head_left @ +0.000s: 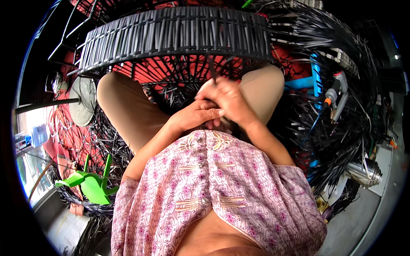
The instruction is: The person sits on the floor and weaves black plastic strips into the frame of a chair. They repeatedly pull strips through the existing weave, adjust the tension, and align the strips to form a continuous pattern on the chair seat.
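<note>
In front of me stands a curved frame (177,34) woven with black flat strips, its bars spreading over the red floor. My right hand (224,99), smeared by motion, is closed near the frame's lower edge. A dark plastic strip (212,68) runs from its fingers up toward the weave. Just below and to the left, my left hand (197,115) overlaps the right wrist area, fingers stretched out and thumb pointing right. Nothing shows in the left hand, though part of its fingers is hidden.
Bundles of black strips (324,34) heap at the right, beside a blue pipe frame (316,81) and a grey air tool (335,89). A metal flask (365,171) lies lower right. To the left are a round grey disc (82,101) and a small green plastic chair (95,187).
</note>
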